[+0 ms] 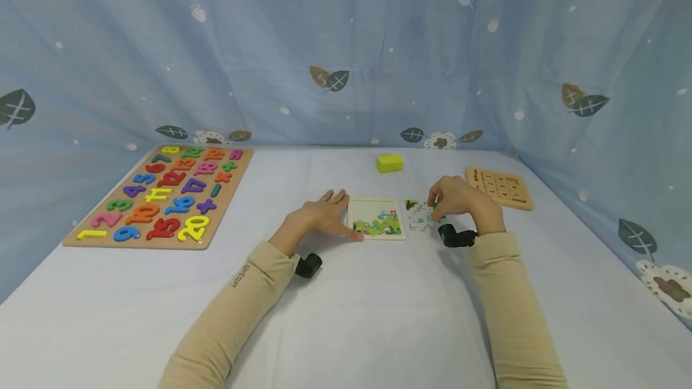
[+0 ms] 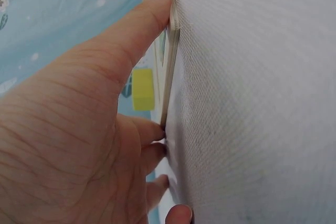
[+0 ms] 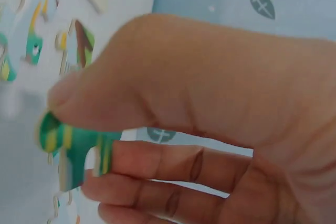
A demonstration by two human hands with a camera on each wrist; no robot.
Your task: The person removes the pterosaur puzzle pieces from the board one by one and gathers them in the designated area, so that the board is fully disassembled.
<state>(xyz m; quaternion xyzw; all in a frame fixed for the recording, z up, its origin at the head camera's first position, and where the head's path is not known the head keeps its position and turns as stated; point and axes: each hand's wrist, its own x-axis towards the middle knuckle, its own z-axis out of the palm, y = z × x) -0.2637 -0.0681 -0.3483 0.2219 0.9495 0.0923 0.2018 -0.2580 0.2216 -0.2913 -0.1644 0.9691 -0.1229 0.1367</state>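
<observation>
A square puzzle tray (image 1: 373, 209) lies flat on the table, with joined green pieces across its lower part. Beside its left edge rests my left hand (image 1: 319, 218), fingers spread and thumb on the near corner. The left wrist view shows the thumb (image 2: 152, 9) lying along the tray's edge. My right hand (image 1: 458, 196) is over the loose jigsaw pieces (image 1: 418, 219) to the right of the tray. Between its thumb and fingers it pinches a green jigsaw piece (image 3: 79, 148) with yellow stripes, partly hidden by the thumb.
A wooden number board (image 1: 178, 197) with colourful numerals lies at the left. Behind the tray stands a yellow-green block (image 1: 389, 164). Farther right is a small wooden board (image 1: 500, 188) with carved squares. A blue patterned curtain (image 1: 346, 35) hangs along the back.
</observation>
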